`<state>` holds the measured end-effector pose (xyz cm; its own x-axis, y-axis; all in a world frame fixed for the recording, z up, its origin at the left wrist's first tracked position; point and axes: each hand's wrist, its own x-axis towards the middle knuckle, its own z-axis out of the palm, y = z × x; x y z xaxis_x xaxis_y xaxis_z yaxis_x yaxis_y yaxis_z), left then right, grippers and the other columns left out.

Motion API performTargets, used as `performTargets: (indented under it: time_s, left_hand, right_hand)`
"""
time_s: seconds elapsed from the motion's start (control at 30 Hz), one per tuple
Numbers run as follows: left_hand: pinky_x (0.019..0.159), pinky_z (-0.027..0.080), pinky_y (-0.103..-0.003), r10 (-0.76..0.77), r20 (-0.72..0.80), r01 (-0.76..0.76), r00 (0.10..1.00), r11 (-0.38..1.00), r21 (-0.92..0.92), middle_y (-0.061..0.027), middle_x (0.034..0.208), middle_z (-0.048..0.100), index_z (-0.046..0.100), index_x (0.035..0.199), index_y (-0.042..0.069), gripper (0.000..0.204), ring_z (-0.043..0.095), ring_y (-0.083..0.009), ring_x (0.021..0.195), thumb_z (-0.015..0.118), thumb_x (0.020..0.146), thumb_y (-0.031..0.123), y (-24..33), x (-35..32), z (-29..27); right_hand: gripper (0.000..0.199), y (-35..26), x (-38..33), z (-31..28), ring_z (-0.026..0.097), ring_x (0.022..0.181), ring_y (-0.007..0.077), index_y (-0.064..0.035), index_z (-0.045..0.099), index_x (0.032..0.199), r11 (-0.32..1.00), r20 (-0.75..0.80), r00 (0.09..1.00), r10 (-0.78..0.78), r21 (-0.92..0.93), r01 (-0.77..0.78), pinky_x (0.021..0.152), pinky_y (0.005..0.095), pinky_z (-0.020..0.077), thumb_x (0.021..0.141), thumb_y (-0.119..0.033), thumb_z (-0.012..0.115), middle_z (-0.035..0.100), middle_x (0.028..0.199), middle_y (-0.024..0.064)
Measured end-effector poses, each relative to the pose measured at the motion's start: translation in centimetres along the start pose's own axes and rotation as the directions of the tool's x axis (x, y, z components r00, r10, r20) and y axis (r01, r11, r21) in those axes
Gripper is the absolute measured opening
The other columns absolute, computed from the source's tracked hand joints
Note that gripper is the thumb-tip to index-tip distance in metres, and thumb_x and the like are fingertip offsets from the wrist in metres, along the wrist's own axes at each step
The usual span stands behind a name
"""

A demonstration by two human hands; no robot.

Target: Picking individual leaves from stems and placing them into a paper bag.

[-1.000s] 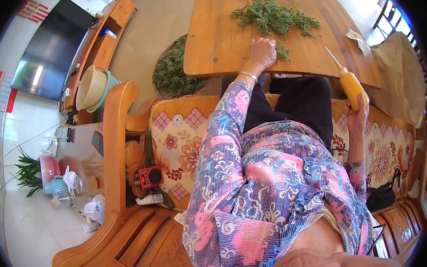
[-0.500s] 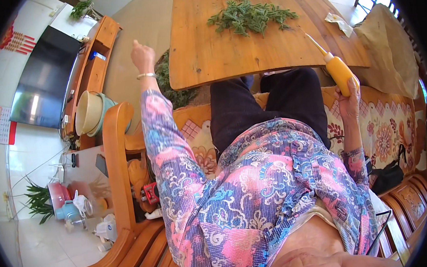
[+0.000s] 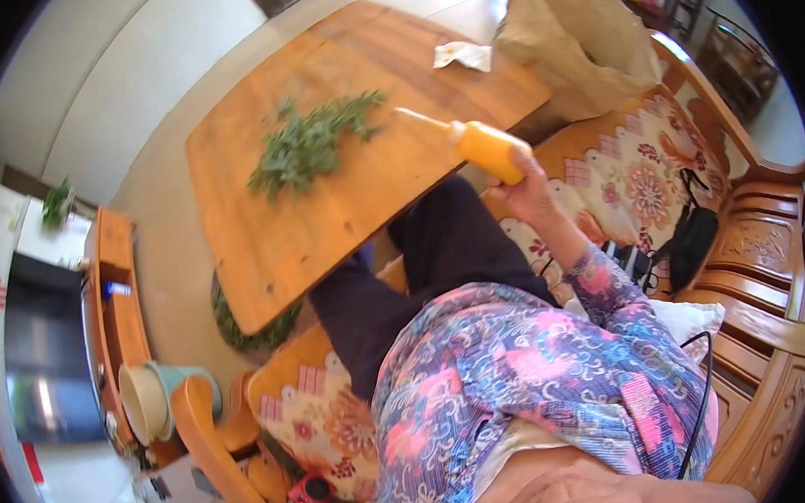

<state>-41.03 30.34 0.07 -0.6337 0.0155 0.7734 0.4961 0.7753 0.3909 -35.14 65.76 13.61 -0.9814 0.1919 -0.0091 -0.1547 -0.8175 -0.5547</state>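
You hold one orange squeeze bottle (image 3: 487,149) in your right hand (image 3: 526,189), the fingers wrapped tight round its lower body. It tilts up and to the left, and its long pale nozzle (image 3: 420,118) reaches out over the near edge of the wooden bench (image 3: 263,232). The bottle hangs above the gap between the bench and your dark-trousered lap, just beside the bench edge.

Your left hand is out of view, so you cannot tell whether it is apart or closed.

On the bench lies one loose pile of green leafy sprigs (image 3: 308,145), well apart from the nozzle tip. One crumpled white paper (image 3: 464,56) sits at the far edge. One large brown paper bag (image 3: 574,33) stands past that corner, on the seat of the carved wooden sofa (image 3: 771,257), which carries a floral cushion cover (image 3: 637,173). One black bag (image 3: 692,234) rests against the sofa arm. Under the bench, one heap of greens (image 3: 251,334) shows on the floor. At the left, one pale bowl (image 3: 140,403) sits nested in a teal basin.

Compared with half a second ago, your left hand was raised near the bench's left side and is now gone from sight. The bottle has stayed clamped in your right hand, and the whole view has swung, so the bench now runs diagonally.
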Motion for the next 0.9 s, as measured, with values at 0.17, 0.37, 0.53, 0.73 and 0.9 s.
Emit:
performTargets:
  time_s: [0.17,0.37,0.53,0.73,0.9]
  left_hand:
    - [0.089,0.046,-0.039,-0.023,0.026,0.023,0.999,0.999,-0.031,-0.0249,0.119,0.056,0.044,0.129,-0.007,0.049,0.056,-0.0381,0.105,0.053,0.085,0.013,-1.5,-2.4,3.2]
    - [0.087,0.046,-0.039,-0.177,-0.007,0.177,0.984,0.981,0.076,-0.024,0.118,0.057,0.045,0.128,-0.006,0.048,0.057,-0.0371,0.103,0.054,0.085,0.016,-4.7,-4.7,4.8]
    - [0.086,0.047,-0.038,-0.273,-0.178,0.308,0.946,0.925,0.221,-0.0232,0.117,0.058,0.046,0.127,-0.005,0.048,0.058,-0.0364,0.102,0.055,0.085,0.018,-6.5,-4.0,3.3]
    - [0.085,0.047,-0.037,-0.267,-0.272,0.361,0.924,0.844,0.397,-0.0223,0.115,0.059,0.047,0.126,-0.004,0.048,0.058,-0.0355,0.101,0.056,0.085,0.02,-6.8,-9.3,-3.9]
    - [0.084,0.048,-0.037,-0.263,-0.16,0.308,0.951,0.822,0.48,-0.0216,0.114,0.059,0.048,0.125,-0.004,0.048,0.059,-0.0347,0.1,0.057,0.085,0.022,-4.6,-15.9,-11.2]
  right_hand:
    - [0.04,-0.1,1.8,1.6,0.051,0.063,0.0198,-0.0044,0.051,0.115,0.998,0.005,1.0,0.028,0.057,-0.028,0.049,0.0238,0.0361,0.087,-0.03,0.063,0.06,0.092,0.0112]
    - [0.044,0.8,8.0,3.7,0.048,0.065,0.0197,-0.0045,0.052,0.115,0.981,0.088,0.978,0.191,0.024,-0.193,0.049,0.0232,0.0356,0.089,-0.04,0.058,0.059,0.096,0.0115]
    - [0.043,0.9,11.3,6.1,0.047,0.065,0.0181,-0.0037,0.051,0.113,0.933,0.189,0.923,0.336,0.063,-0.353,0.051,0.0252,0.0354,0.09,-0.039,0.059,0.058,0.094,0.0107]
    - [0.043,1.5,8.8,5.3,0.047,0.063,0.0177,-0.0049,0.051,0.115,0.96,0.23,0.943,0.24,0.09,-0.267,0.05,0.0252,0.035,0.09,-0.039,0.058,0.058,0.095,0.0109]
    - [0.031,1.6,5.6,3.6,0.048,0.063,0.0194,-0.0108,0.053,0.109,0.976,0.239,0.953,0.184,0.072,-0.207,0.048,0.0262,0.034,0.09,-0.034,0.059,0.058,0.092,0.0099]
